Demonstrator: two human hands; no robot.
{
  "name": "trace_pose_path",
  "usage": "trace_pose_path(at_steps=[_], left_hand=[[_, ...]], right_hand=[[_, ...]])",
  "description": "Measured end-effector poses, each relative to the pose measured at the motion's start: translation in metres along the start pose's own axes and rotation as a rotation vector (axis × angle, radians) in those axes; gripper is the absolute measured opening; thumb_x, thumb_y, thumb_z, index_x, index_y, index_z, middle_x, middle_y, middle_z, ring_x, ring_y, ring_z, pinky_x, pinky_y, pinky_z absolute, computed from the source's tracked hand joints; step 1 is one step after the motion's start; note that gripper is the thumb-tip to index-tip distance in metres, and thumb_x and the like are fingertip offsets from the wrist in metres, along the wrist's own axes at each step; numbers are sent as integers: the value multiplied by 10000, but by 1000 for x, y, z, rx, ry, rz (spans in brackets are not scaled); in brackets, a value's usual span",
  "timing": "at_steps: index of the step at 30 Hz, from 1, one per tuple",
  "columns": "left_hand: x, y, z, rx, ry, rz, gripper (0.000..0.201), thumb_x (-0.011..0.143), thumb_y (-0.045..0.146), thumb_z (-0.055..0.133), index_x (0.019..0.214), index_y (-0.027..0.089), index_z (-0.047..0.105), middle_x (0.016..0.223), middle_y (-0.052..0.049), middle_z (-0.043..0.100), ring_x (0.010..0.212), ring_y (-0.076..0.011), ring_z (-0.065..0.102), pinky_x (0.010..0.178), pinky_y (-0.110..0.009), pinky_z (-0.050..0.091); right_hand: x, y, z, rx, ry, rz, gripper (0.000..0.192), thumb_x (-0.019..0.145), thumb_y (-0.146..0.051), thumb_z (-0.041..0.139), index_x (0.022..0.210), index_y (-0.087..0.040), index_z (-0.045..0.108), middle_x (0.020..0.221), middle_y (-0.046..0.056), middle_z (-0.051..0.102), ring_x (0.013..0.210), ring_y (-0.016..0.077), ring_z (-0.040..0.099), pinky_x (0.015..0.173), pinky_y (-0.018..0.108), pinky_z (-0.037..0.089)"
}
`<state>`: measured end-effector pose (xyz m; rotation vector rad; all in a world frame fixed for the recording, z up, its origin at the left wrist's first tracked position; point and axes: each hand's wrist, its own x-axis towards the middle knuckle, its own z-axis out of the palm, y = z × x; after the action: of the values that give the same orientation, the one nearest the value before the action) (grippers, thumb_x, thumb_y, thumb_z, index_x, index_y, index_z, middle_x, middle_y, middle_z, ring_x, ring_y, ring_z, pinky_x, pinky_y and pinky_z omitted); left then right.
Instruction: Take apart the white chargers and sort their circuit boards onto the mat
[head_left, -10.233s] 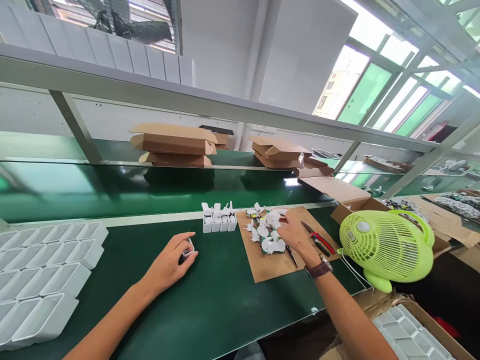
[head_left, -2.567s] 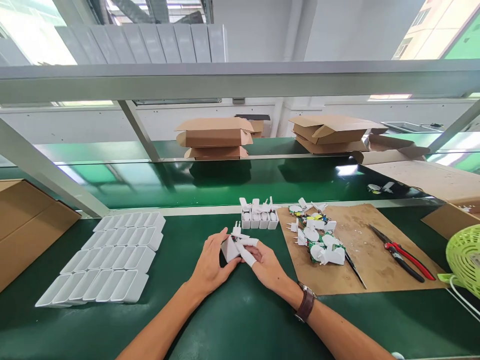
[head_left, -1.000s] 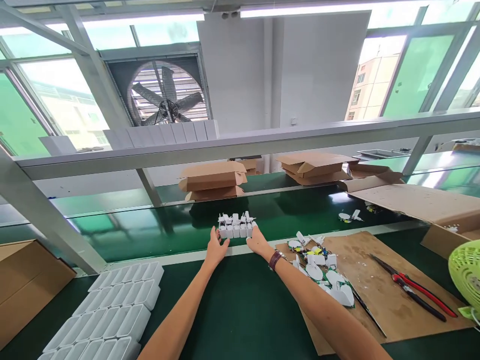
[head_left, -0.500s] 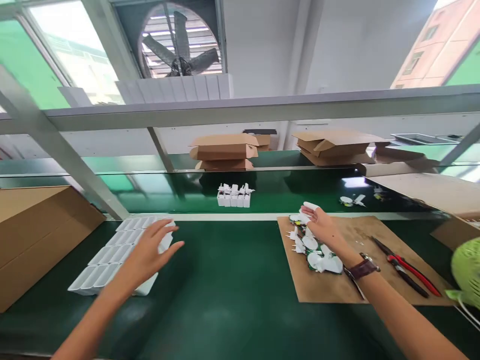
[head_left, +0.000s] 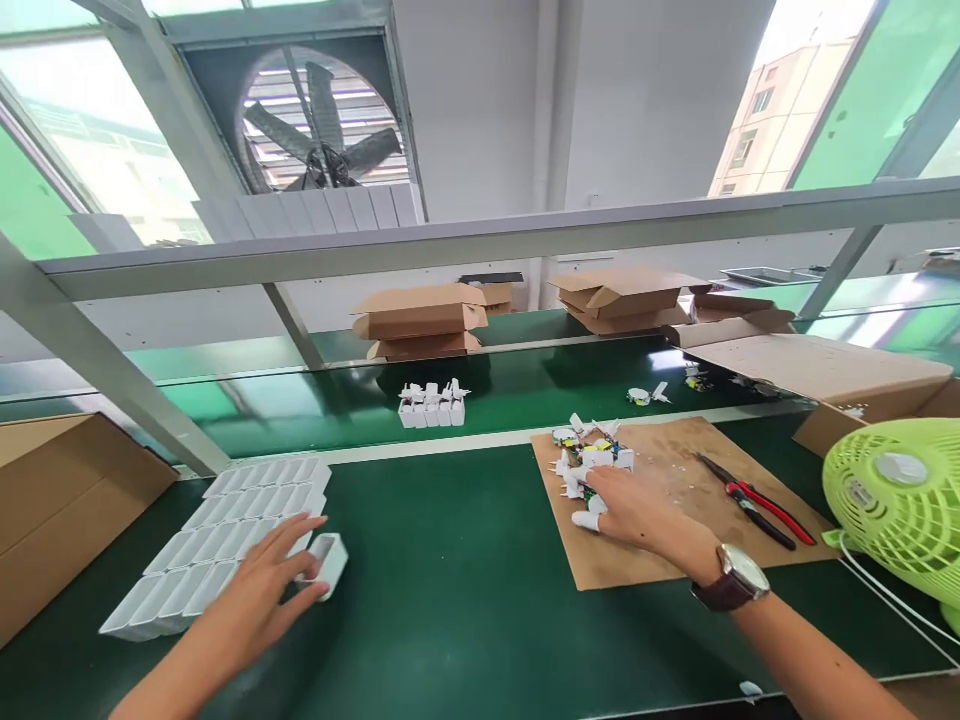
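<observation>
My left hand (head_left: 251,600) reaches to the block of empty white casings (head_left: 225,535) on the green bench, and its fingertips pinch one loose white casing (head_left: 328,562) at the block's right edge. My right hand (head_left: 637,508), with a watch and white finger cots, lies palm down on the pile of white plug parts and small circuit boards (head_left: 589,452). The pile rests on a brown cardboard sheet (head_left: 675,560). The palm hides whatever is under it. A row of assembled white plugs (head_left: 433,408) stands on the conveyor belt beyond, apart from both hands.
Red-handled cutters (head_left: 754,492) lie on the cardboard sheet right of my hand. A lime green fan (head_left: 896,505) stands at the right edge, and a cardboard box (head_left: 60,500) at the left. Folded cartons (head_left: 420,318) sit past the belt, where loose parts (head_left: 645,394) lie.
My left hand has dropped onto the casings and drawn one out to the right. My right hand has moved from the pile's far side to its near side. The assembled plugs stay on the belt.
</observation>
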<state>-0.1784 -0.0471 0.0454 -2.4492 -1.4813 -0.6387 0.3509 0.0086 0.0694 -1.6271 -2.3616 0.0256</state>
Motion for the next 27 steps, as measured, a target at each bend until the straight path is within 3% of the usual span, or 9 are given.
trace_pose_path(at_steps=[3,6,11,16,19,22,27], left_hand=[[35,41,8,-153,-62,-30,194,924,366,584,768,265,637,1373,-48,664,1180,-270,686,920,-442,623],[67,68,26,-306,-102,-21,159,921,304,584,779,240,615,1396,-76,641,1174,-251,690,933,-406,610],[107,89,68,-466,-141,-19,162,914,303,583,780,216,613,1404,-101,624,1185,-251,683,954,-381,593],[112,99,101,-550,-21,18,206,957,370,551,839,219,627,1401,-108,625,1229,-245,658,1014,-377,571],[104,98,108,-552,50,39,233,974,395,545,850,221,637,1388,-108,633,1222,-246,661,990,-361,583],[96,94,108,-536,90,47,244,979,403,550,854,221,653,1370,-107,641,1197,-249,673,927,-339,603],[95,91,105,-518,141,21,250,972,399,567,822,217,649,1344,-103,646,1171,-240,679,916,-326,600]], right_hand=[[-3,-3,8,-154,-93,-67,229,711,-106,630,914,-214,626,982,135,721,903,315,685,776,381,480],[-14,4,12,-244,-86,-89,367,647,-29,597,963,-213,630,1029,144,713,949,317,678,800,395,480],[-36,9,9,-376,-30,-144,424,635,54,556,962,-205,633,1073,133,716,986,298,675,830,386,496],[-42,5,-10,-368,-33,-131,312,690,20,539,901,-187,639,1013,132,722,946,286,678,854,395,529],[-43,-2,-22,-224,69,-62,358,741,-27,518,1036,-170,662,1163,159,709,1061,316,667,928,454,548],[-36,-21,-27,75,167,62,415,858,-162,545,1267,-182,617,1253,148,694,1148,320,660,976,491,560],[2,-71,-1,692,106,107,449,902,-326,628,1341,-236,590,1098,69,742,986,221,729,928,406,606]])
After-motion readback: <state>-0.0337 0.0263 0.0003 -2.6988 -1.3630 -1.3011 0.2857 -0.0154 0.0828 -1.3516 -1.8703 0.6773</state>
